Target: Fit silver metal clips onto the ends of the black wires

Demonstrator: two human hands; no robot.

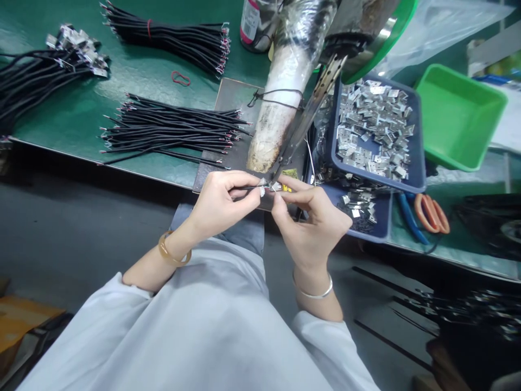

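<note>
Between thumb and forefinger, my left hand (pixel 220 203) pinches a black cable (pixel 249 188) near its stripped end. My right hand (pixel 311 220) is closed in a pinch just to the right, its fingertips at the cable's thin wires and a small silvery metal piece (pixel 275 187). What exactly the right fingers grip is too small to make out. Directly above the fingertips ends the long metal shaft (pixel 303 117) of a tool with a perforated sleeve. Loose black cables (pixel 175 130) with bared ends lie left of the hands, on the bench and a dark plate (pixel 234 95).
A whitish plastic-wrapped pipe (pixel 280 76) slants down over the plate. To the right stand a blue tray (pixel 419 146) of metal pieces, a lower blue tray (pixel 380 233), a green bin (pixel 459 117) and orange-and-blue-handled pliers (pixel 431 213). Tied cables (pixel 171 41) lie at the back.
</note>
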